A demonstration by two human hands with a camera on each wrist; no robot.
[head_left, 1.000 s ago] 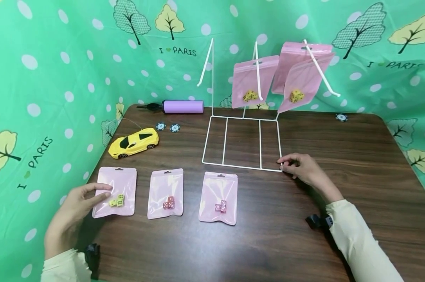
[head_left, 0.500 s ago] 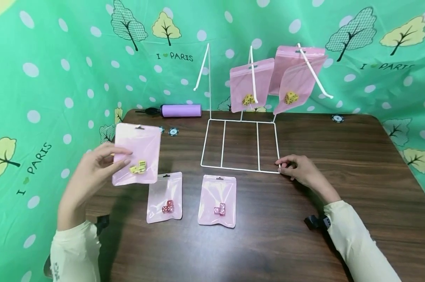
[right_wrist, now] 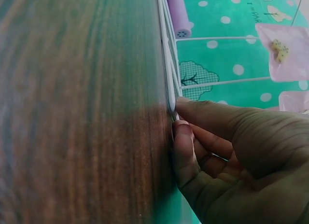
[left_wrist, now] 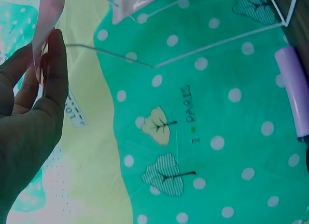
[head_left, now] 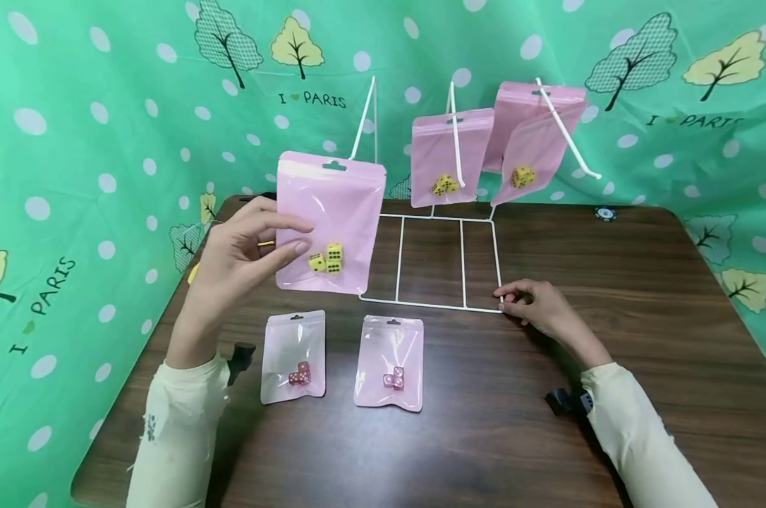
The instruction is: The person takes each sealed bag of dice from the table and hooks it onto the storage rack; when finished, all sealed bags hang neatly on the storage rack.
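Note:
My left hand [head_left: 237, 254] pinches the left side of a pink zip pouch [head_left: 351, 204] with yellow dice [head_left: 332, 259] showing through its front. The pouch is raised off the table, upright, in front of the left hook [head_left: 365, 116] of a white wire rack [head_left: 398, 257]. In the left wrist view the pouch [left_wrist: 48, 14] is seen edge-on between thumb and fingers. My right hand [head_left: 538, 305] pinches the front right corner of the rack's base; the right wrist view shows thumb and forefinger at the wire [right_wrist: 170, 84]. Pouches with yellow dice hang on the middle hook [head_left: 453, 159] and right hook [head_left: 568, 130].
Two pouches lie flat on the table: one with red dice [head_left: 294, 339], one with pink dice [head_left: 389, 346]. A poker chip [head_left: 605, 214] lies at the back right. The purple cylinder [left_wrist: 294, 89] shows in the left wrist view. A patterned green cloth [head_left: 135, 92] hangs behind.
My left hand has lifted the yellow-dice pouch off the table and carried it up and right to the rack's left hook. The right hand stays at the rack's corner.

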